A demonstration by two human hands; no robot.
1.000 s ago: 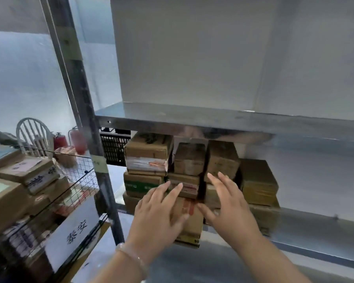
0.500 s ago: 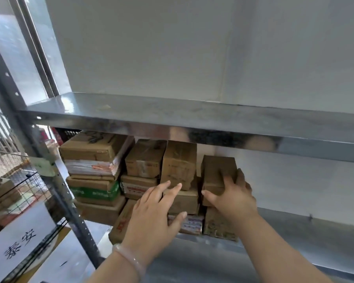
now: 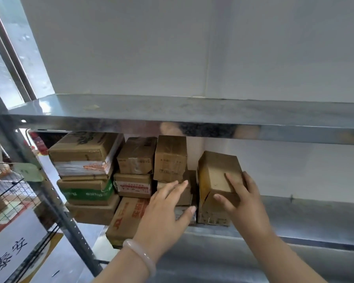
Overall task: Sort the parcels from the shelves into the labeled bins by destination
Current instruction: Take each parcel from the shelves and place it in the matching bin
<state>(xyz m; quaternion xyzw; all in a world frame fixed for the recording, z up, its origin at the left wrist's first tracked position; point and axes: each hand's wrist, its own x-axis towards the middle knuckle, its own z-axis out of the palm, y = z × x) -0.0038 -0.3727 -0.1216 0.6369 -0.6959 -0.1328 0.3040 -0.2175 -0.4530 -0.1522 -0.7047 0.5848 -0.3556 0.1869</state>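
Several brown cardboard parcels are stacked on the metal shelf (image 3: 307, 213). My right hand (image 3: 241, 199) grips a small plain parcel (image 3: 217, 172) at the right end of the stack, tilted and lifted off the box under it (image 3: 213, 213). My left hand (image 3: 166, 209) is flat with fingers apart, resting against the middle parcels (image 3: 185, 198) and holding nothing. A tall parcel (image 3: 170, 158) stands just above its fingertips. A flat box with red print (image 3: 127, 217) lies at the front, partly hidden by my left wrist.
An upper metal shelf (image 3: 192, 115) overhangs the stack. A grey upright post (image 3: 39, 184) stands left. Beyond it, a wire bin (image 3: 6, 193) carries a white label with Chinese characters (image 3: 12, 248). The lower shelf right of the parcels is bare metal.
My right hand has closed on the rightmost small parcel and tilted it up and outward. My left hand has stayed against the middle stack. The view has moved closer.
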